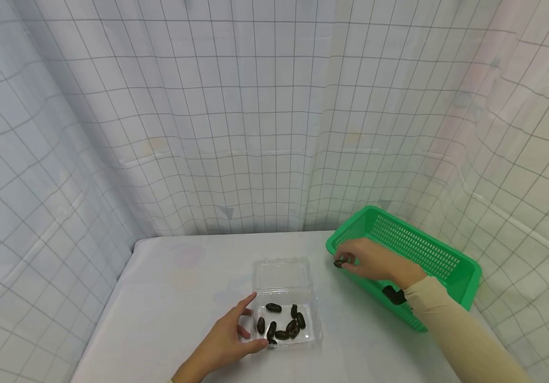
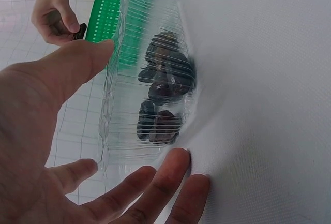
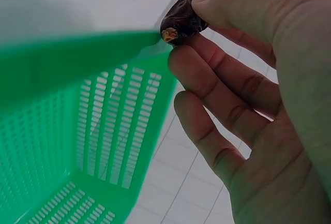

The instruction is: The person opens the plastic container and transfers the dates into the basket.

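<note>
A clear plastic clamshell box (image 1: pixel 316 314) lies with its lid (image 1: pixel 281 274) folded back, and several dark brown dates (image 1: pixel 273 307) are spread over its base. My left hand (image 1: pixel 229 336) rests at the box's left side, fingers spread, with the thumb at the near edge and the index finger by the far left corner. Between thumb and fingertips my right hand (image 1: pixel 367 259) pinches one date (image 3: pixel 183 18), which has a tan spot at one end. That hand is over the left rim of a green plastic basket (image 1: pixel 415 242).
The slotted basket stands at the right of the white-covered table (image 1: pixel 169 292), set at an angle. White grid-patterned curtains (image 1: pixel 236 133) hang behind and on both sides. A small black object (image 1: pixel 393 294) shows beside my right sleeve.
</note>
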Available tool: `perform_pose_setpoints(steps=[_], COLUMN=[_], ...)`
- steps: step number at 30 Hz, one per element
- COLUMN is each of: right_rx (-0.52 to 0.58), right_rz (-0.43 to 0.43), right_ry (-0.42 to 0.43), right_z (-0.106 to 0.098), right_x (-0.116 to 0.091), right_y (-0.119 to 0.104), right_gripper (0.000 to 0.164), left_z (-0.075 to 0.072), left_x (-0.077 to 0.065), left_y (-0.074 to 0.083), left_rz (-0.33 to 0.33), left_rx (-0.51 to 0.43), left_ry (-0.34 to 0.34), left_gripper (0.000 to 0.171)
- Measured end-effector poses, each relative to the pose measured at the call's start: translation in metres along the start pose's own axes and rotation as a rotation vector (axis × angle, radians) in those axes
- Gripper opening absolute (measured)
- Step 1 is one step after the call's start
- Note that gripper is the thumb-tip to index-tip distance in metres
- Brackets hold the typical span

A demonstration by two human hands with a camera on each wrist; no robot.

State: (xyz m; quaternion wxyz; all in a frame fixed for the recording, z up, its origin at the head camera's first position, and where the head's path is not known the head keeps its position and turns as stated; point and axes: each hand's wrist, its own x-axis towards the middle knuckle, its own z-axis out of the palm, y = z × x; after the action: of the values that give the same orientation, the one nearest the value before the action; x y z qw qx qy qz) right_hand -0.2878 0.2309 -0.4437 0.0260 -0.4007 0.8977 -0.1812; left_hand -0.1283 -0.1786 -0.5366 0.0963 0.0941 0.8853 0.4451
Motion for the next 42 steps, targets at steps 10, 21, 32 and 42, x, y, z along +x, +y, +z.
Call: perform_pose_setpoints(steps=[10, 21, 32, 42], right_rx=[0.014, 0.036, 0.062, 0.008], right_rz=[0.084, 0.202, 0.327, 0.347], right_ry=[0.052, 0.051, 0.013, 0.04], right_z=[-0.02, -0.019, -0.015, -0.013], right_x=[-0.016, -0.024, -0.027, -0.03], right_y=[0.034, 0.083, 0.11, 0.114], right_gripper=[0.017, 0.013, 0.015, 0.021], left_z=[0.0, 0.0, 0.0, -0.002], left_x=[0.001, 0.0, 0.001, 0.001], left_y=[-0.002, -0.003, -0.003, -0.001], left_rz=[-0.003, 0.011, 0.01, 0.012], left_rx=[-0.003, -0.006, -0.021, -0.017], left_ry=[0.0, -0.004, -0.006, -0.015], left_gripper=[0.111, 0.111, 0.11, 0.111])
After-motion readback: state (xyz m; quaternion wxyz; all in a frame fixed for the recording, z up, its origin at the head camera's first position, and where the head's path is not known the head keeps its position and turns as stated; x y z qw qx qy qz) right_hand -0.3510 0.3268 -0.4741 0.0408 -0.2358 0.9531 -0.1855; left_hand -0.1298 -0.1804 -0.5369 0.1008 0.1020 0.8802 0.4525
